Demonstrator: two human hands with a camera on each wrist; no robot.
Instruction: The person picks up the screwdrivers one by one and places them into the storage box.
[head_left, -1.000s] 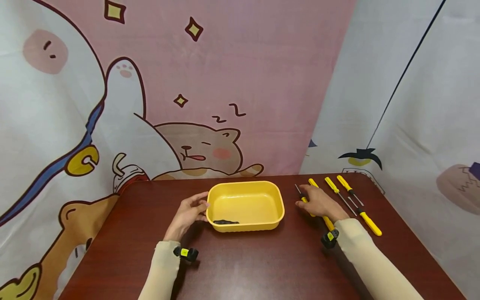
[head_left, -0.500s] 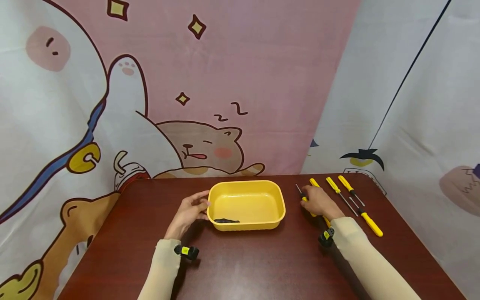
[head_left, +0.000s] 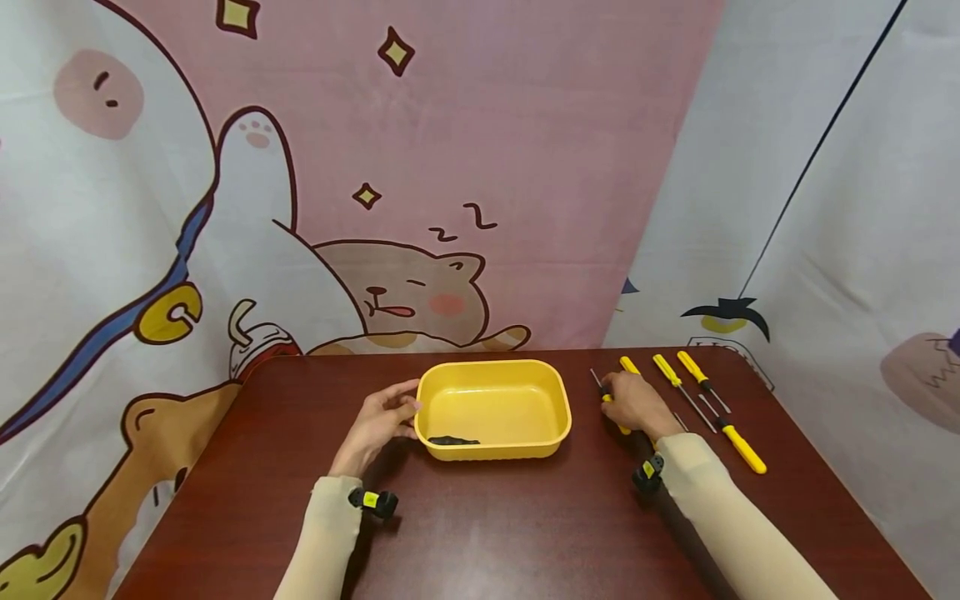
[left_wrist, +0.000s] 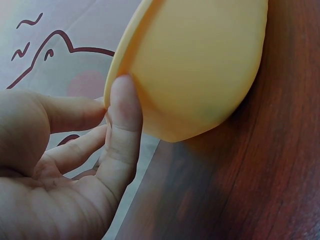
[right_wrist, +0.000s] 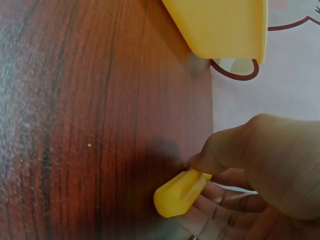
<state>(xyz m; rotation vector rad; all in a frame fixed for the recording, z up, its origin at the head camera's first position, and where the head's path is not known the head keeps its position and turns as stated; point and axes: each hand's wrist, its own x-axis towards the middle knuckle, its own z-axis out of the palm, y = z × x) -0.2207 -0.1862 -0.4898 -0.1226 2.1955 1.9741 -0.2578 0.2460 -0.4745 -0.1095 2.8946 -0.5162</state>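
Observation:
My left hand (head_left: 378, 423) is at the left end of a yellow plastic basin (head_left: 536, 451). In the left wrist view, its thumb and fingers pinch the basin's rim (left_wrist: 118, 60). A dark, slim object (head_left: 453, 442) lies inside along the near wall; its kind is unclear. Right of the basin, my right hand (head_left: 637, 404) pinches a screwdriver by its yellow handle (right_wrist: 180, 194). That screwdriver's thin shaft (head_left: 595, 377) points toward the table's back edge. Another yellow handle (head_left: 629, 364) shows just beyond the hand, partly hidden by it.
Several yellow-handled screwdrivers lie to the right: one handle (head_left: 663, 367) at the back, another handle (head_left: 691, 363) beside it, and a nearer handle (head_left: 744, 450). The dark red-brown table (head_left: 495, 533) ends against a printed cloth backdrop (head_left: 555, 183).
My right hand has shifted slightly right and closed in around the screwdriver handle, and its wrist has turned a little. The left hand and basin stay put, while the head view drifts slightly.

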